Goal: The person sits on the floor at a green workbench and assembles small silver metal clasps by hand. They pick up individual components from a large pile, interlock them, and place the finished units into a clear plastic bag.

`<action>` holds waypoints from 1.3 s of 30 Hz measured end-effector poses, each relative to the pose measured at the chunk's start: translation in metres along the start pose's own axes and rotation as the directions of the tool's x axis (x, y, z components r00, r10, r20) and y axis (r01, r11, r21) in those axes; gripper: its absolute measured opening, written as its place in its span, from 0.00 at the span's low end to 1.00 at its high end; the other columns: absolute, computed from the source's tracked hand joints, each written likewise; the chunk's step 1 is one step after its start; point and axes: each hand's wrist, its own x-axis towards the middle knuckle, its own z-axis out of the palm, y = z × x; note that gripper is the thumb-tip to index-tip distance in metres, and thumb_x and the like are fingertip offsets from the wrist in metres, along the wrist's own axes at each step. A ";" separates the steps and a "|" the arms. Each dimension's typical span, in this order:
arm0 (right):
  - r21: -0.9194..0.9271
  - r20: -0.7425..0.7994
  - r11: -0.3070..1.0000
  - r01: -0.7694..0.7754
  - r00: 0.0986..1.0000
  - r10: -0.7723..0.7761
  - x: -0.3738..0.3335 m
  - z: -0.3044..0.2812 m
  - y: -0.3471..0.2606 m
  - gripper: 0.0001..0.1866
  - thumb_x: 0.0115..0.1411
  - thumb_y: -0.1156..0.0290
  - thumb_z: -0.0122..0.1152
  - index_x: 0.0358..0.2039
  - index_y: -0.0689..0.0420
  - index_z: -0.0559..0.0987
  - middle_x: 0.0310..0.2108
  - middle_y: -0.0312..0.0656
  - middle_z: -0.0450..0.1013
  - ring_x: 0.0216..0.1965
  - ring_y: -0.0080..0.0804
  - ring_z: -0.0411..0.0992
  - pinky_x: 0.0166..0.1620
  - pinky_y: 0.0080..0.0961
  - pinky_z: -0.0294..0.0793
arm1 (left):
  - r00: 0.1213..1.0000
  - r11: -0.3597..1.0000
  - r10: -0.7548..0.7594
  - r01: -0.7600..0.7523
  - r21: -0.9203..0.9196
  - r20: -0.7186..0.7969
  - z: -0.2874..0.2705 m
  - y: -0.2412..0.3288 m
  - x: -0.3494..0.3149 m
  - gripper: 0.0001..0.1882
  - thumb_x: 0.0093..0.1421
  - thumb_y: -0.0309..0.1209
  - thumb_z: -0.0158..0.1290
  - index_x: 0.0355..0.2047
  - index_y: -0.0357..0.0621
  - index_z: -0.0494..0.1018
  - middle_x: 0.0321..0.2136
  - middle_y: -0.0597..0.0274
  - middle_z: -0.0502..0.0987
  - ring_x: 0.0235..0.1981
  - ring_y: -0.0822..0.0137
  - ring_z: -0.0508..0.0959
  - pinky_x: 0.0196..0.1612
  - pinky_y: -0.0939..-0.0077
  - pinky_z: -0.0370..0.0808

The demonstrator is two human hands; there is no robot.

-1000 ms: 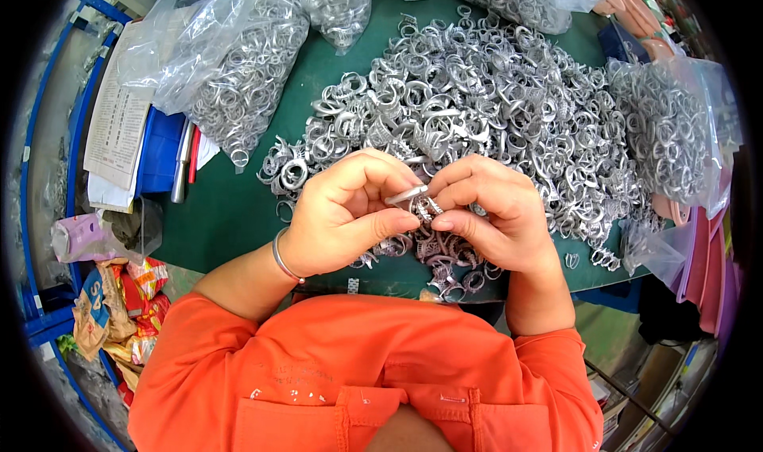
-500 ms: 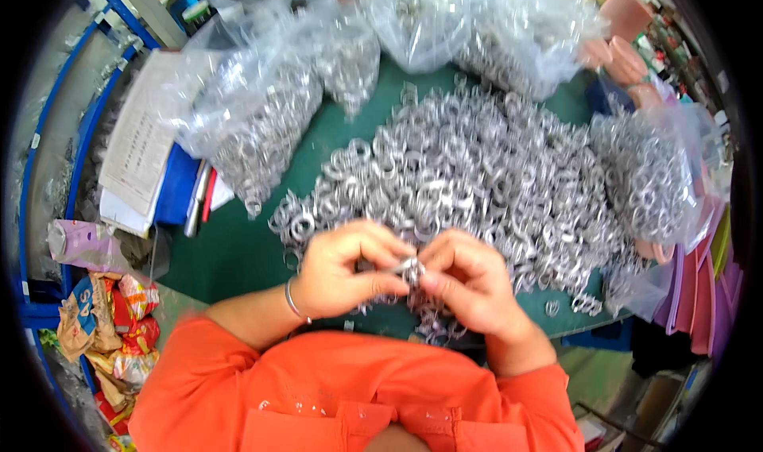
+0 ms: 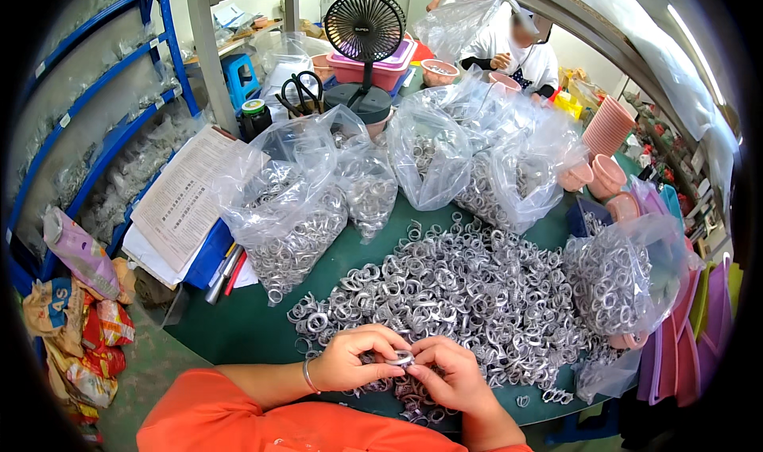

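A silver metal ring (image 3: 404,358) is pinched between the fingertips of both my hands at the near edge of a big heap of rings. My left hand (image 3: 356,361), with a bangle on its wrist, grips the ring from the left. From the right, the thumb and fingers of my right hand (image 3: 450,377) hold its other side. Just beyond my hands spreads the heap of loose silver rings (image 3: 469,293) on the green table (image 3: 230,325). Some rings lie under and between my hands, partly hidden.
Clear bags of rings (image 3: 298,237) line the heap's far side; another bag (image 3: 612,285) stands at right. Papers (image 3: 187,194) and pens (image 3: 230,273) lie at left. A black fan (image 3: 366,31) stands behind. Across the table sits a person (image 3: 520,55). Pink baskets (image 3: 608,174) are at far right.
The view has tilted up, bringing the fan and the person into sight and shifting the table lower. My hands stay together, and the ring between them now shows its round opening more plainly.
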 end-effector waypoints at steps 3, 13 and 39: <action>0.259 0.041 0.946 -0.193 0.981 0.188 -0.009 0.002 0.005 0.04 0.58 0.77 0.61 0.32 0.65 0.76 0.33 0.42 0.75 0.29 0.23 0.74 0.31 0.17 0.72 | 0.999 0.999 0.041 -0.041 0.021 0.004 0.000 -0.001 0.001 0.10 0.49 0.23 0.66 0.29 0.39 0.76 0.39 0.51 0.79 0.38 0.63 0.80 0.41 0.72 0.77; 0.390 0.048 0.880 -0.273 0.960 0.277 -0.013 0.010 0.013 0.03 0.60 0.79 0.59 0.33 0.65 0.76 0.36 0.42 0.75 0.28 0.19 0.73 0.33 0.14 0.74 | 0.998 0.997 0.057 -0.058 0.050 0.007 0.001 0.001 0.000 0.07 0.50 0.22 0.64 0.29 0.38 0.76 0.38 0.54 0.79 0.38 0.63 0.80 0.40 0.74 0.76; 0.000 0.177 0.993 0.116 0.978 -0.114 0.003 -0.011 0.014 0.08 0.52 0.84 0.62 0.33 0.61 0.79 0.40 0.45 0.69 0.39 0.36 0.72 0.40 0.25 0.73 | 0.971 0.932 -0.226 0.240 -0.270 0.080 0.005 -0.003 -0.006 0.17 0.52 0.18 0.61 0.42 0.33 0.71 0.41 0.58 0.72 0.36 0.75 0.77 0.37 0.82 0.78</action>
